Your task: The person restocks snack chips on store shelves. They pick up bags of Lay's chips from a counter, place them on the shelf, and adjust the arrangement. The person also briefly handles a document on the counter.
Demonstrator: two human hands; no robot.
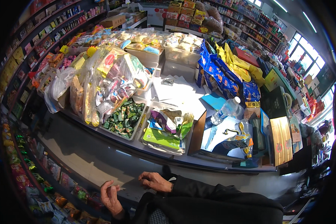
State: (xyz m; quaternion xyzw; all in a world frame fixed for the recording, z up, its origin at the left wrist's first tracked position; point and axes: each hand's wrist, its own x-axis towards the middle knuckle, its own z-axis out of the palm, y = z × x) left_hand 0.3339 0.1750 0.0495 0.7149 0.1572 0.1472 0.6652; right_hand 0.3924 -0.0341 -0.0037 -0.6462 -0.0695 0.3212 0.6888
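Note:
My left hand (111, 198) is raised at the bottom of the view, fingers loosely bent and apart, nothing in it. To its right, my right hand (156, 181) hangs over the aisle floor with fingers half curled; I see nothing held there. Both are clear of the table (168, 160) in front of me. Nearest on that table are a clear plastic bin of green-wrapped small packets (124, 119) and a bin with a green leaflet or booklet (160, 139) and a purple-and-white packet (163, 121). A plastic water bottle (225, 110) leans beside a dark box (197, 134).
A big clear bag of packaged snacks (114, 78) bulges at the table's left. Blue snack bags (217, 72) and yellow bags (235, 63) stand at the right, near tan upright boxes (281, 140). A low shelf of packets (47, 186) lines the aisle on my left.

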